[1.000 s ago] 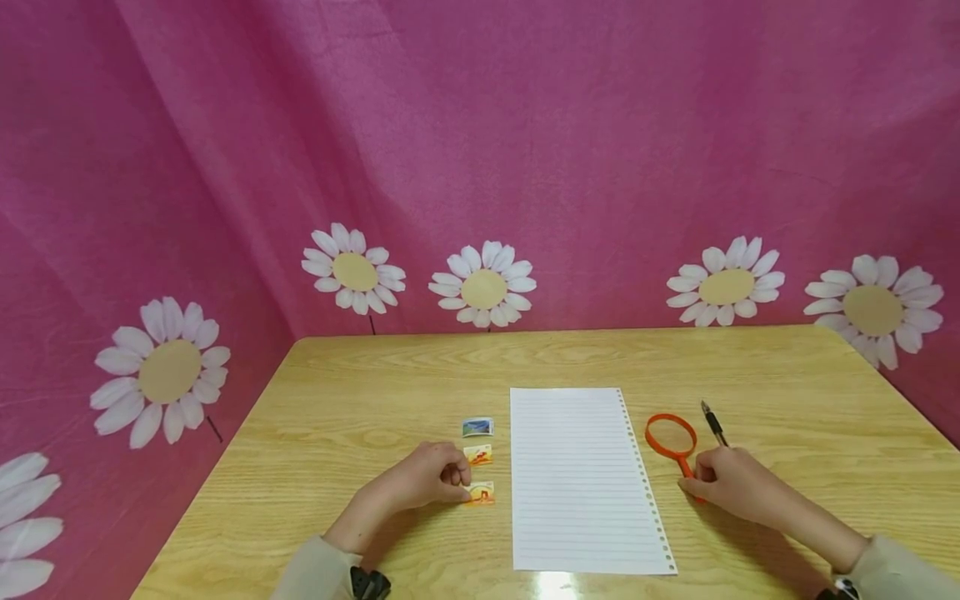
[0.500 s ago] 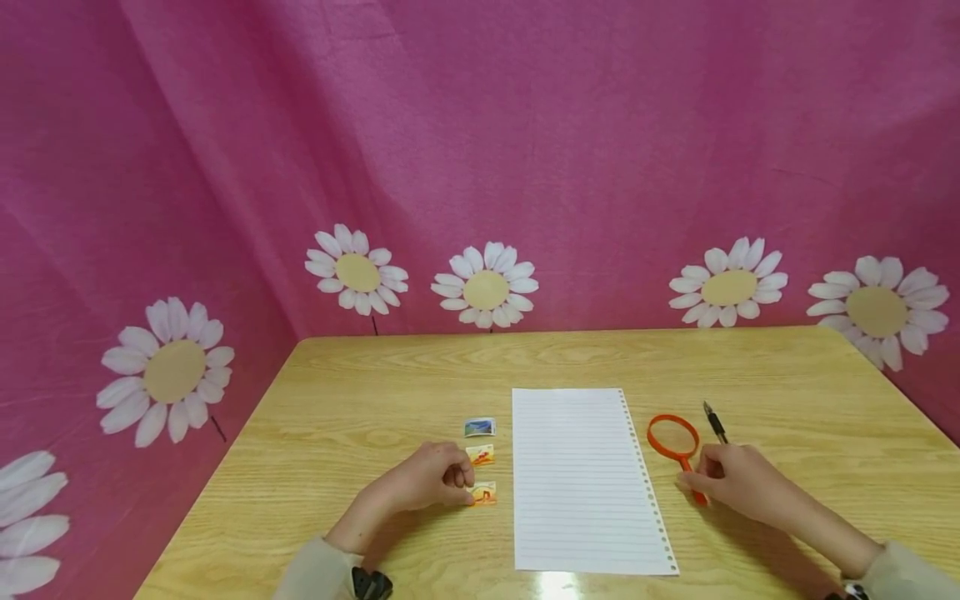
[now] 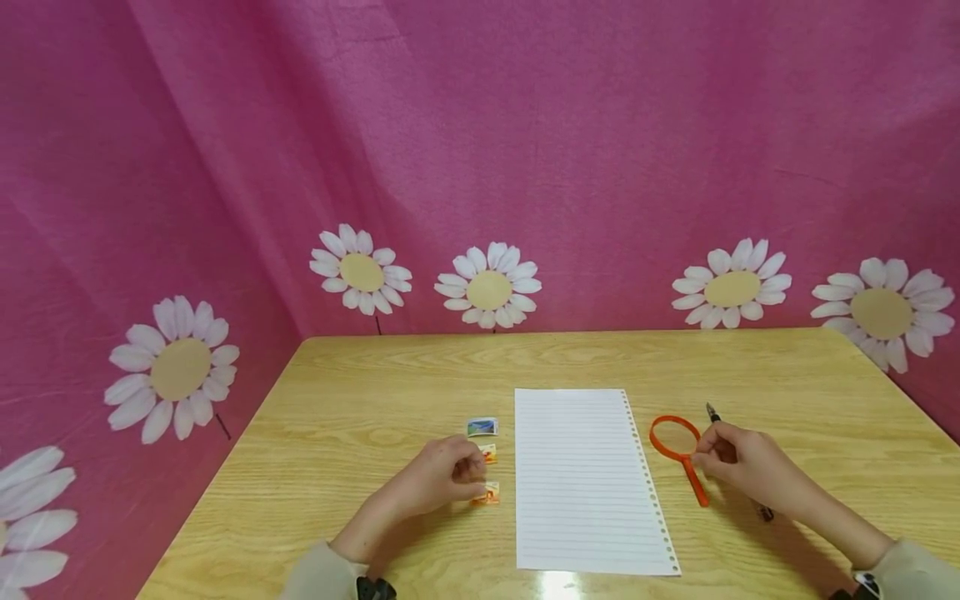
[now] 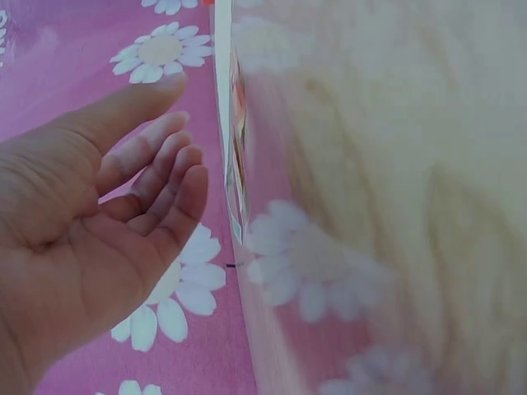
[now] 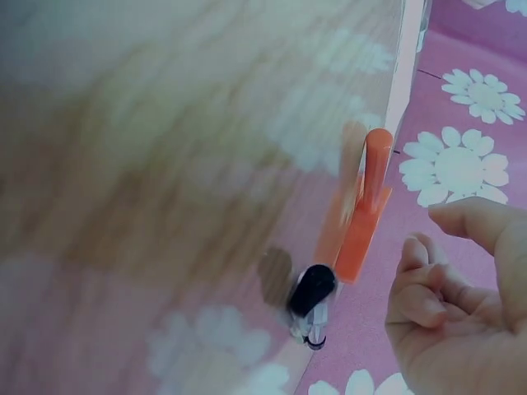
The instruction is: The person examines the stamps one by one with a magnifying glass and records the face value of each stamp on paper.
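Note:
My left hand (image 3: 435,477) hovers at the left side of three stamp-like pictures in a column. Its loosely curved fingers hold nothing, as the left wrist view confirms. The blue picture (image 3: 482,427) lies farthest away; the middle yellow-orange picture (image 3: 489,454) and the nearest orange picture (image 3: 491,493) are partly covered by the fingers. On the right, an orange-red magnifying glass (image 3: 695,482) lies flat, lens away from me. Beside its handle is my right hand (image 3: 750,467), bent fingers without anything between them. A black pen (image 5: 313,290) lies under that hand, its middle hidden in the head view.
A lined sheet of paper (image 3: 592,479) with punched holes along its right edge lies between the hands. The wooden table (image 3: 390,375) is glossy and ends at a pink curtain (image 3: 570,167) printed with daisies.
My right hand has let go of the magnifying glass handle and risen slightly; more handle and the pen's rear end now show. The left hand has loosened and shifted slightly right over the pictures.

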